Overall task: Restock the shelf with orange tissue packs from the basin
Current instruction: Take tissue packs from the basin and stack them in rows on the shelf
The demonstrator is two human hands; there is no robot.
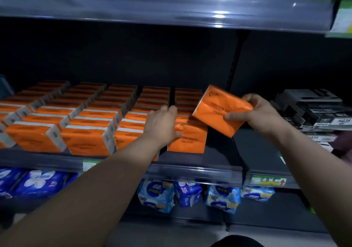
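Several rows of orange tissue packs [89, 125] fill the left and middle of the dark shelf [219, 157]. My left hand [163, 125] rests on the front pack of the rightmost row [188, 142], thumb at its side, fingers over its top. My right hand [257, 111] holds another orange tissue pack [219, 111] tilted in the air, just right of and above that row. The basin is out of view.
An upper shelf edge [171, 12] overhangs the work area. A black upright divider [235, 64] stands behind the held pack. Black boxed goods [312, 109] sit on the right. Blue and white packs [158, 195] line the shelf below.
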